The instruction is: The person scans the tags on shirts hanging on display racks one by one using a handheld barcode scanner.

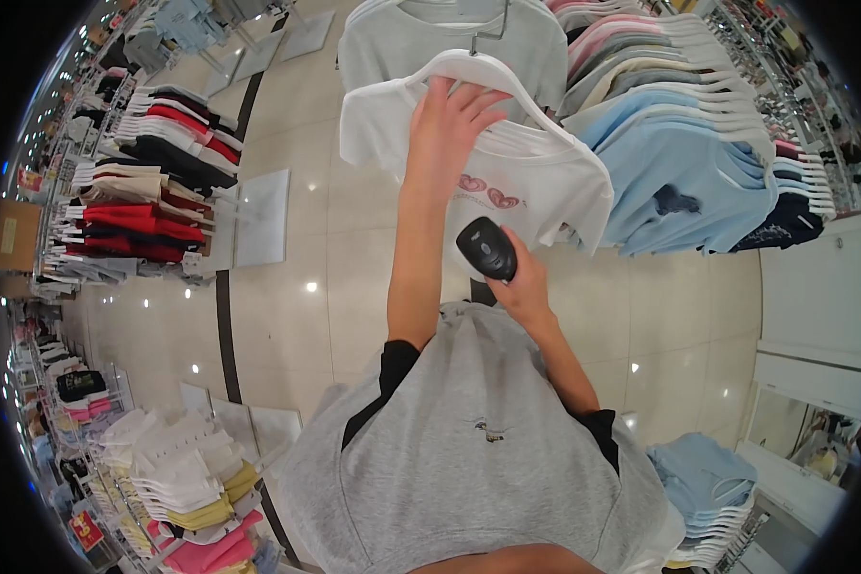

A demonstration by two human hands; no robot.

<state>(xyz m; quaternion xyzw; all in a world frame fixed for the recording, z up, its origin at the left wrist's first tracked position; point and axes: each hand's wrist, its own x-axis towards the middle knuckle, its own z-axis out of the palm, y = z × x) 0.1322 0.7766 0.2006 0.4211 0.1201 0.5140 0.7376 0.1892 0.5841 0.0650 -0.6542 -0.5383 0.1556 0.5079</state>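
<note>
Head view, looking down over a shop floor of pale glossy tiles (354,239).

Left hand (452,122): arm raised to upper centre of the frame. Fingers spread wide and laid flat on the shoulder of a white T-shirt (536,187), just under the white hanger (493,72) that carries it. The palm rests on the cloth; the fingers are not closed round anything visible.

White T-shirt: hangs at the front of a rack, upper centre. Pink heart print on the chest, just right of the left forearm. Behind it, at the top edge, a grey T-shirt (402,43) on its own hanger.

Right hand (518,287): centre of the frame, below the white T-shirt's hem. Fingers curled shut round the grip of a black handheld scanner (486,247); the scanner head stands above the hand, near the lower part of the shirt. Contact between scanner and cloth cannot be told.

Surroundings: a row of light blue T-shirts (684,163) hangs to the right of the white one, with navy ones further right. Red, black and white garments (153,201) on a rack at the left. Folded-looking white, yellow and pink tops (182,478) at lower left. The person's grey top (469,459) fills lower centre.
</note>
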